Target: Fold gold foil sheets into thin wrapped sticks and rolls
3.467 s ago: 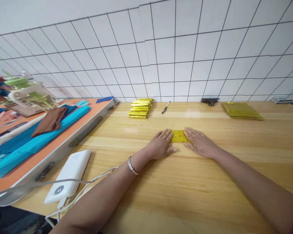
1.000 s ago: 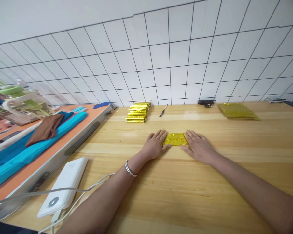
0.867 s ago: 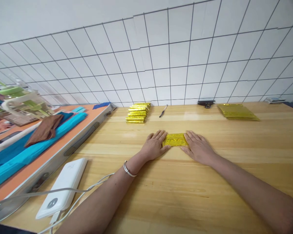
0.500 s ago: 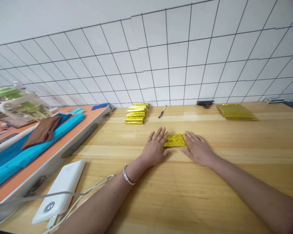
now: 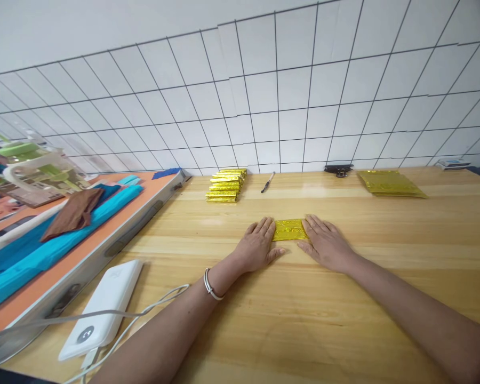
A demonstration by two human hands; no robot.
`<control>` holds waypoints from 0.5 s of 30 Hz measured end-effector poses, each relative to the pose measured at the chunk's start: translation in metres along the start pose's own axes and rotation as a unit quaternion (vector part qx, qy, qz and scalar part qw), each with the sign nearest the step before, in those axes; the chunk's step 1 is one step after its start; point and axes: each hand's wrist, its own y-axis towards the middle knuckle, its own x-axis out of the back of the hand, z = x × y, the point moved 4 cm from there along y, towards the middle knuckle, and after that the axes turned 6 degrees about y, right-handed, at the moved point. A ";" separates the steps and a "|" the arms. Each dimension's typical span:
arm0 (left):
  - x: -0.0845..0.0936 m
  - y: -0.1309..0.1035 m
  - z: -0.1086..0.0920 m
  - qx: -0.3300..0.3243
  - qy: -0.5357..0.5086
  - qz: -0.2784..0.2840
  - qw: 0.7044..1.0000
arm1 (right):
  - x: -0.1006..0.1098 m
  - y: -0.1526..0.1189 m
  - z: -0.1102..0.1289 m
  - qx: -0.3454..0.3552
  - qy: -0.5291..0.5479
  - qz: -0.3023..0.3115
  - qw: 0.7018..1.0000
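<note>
A folded piece of shiny gold foil paper (image 5: 290, 230) lies flat on the wooden table (image 5: 288, 309) between my hands. My left hand (image 5: 258, 245) rests flat on its left end, fingers stretched out, thumb on the bare wood. On the right end lies my right hand (image 5: 324, 242), also flat with its thumb spread. My palms and fingers hide both ends of the foil. Farther back stands a row of folded gold foil pieces (image 5: 226, 185), and a flat stack of gold foil sheets (image 5: 390, 184) lies at the back right.
A pen (image 5: 268, 182) and a black clip-like object (image 5: 338, 169) lie near the tiled wall. At the left, a white power bank (image 5: 102, 309) with a cable (image 5: 156, 306) sits beside an orange-topped surface (image 5: 116, 224) bearing blue and brown cloth-like strips.
My left hand's fingers have drawn slightly back and lie flatter on the foil's left end. My right hand has hardly moved. The whole view has shifted a little.
</note>
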 end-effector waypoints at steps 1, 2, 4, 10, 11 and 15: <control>0.000 0.000 0.000 0.000 0.000 0.001 1.000 | 0.000 0.000 0.000 0.001 -0.001 0.002 1.000; 0.000 0.000 0.000 0.000 0.000 0.002 1.000 | -0.001 0.000 0.000 0.001 -0.002 0.005 1.000; 0.000 -0.001 0.000 -0.001 0.000 0.004 1.000 | -0.001 0.000 0.000 -0.001 -0.003 0.008 1.000; -0.001 -0.001 0.000 0.002 0.000 -0.002 1.000 | 0.002 -0.001 0.002 -0.011 0.002 0.008 1.000; -0.001 -0.001 0.001 0.005 0.001 -0.004 1.000 | 0.003 -0.001 0.004 -0.013 0.002 0.008 1.000; 0.000 0.002 0.005 0.033 0.011 -0.017 0.999 | 0.004 -0.003 0.014 -0.016 -0.004 0.008 1.000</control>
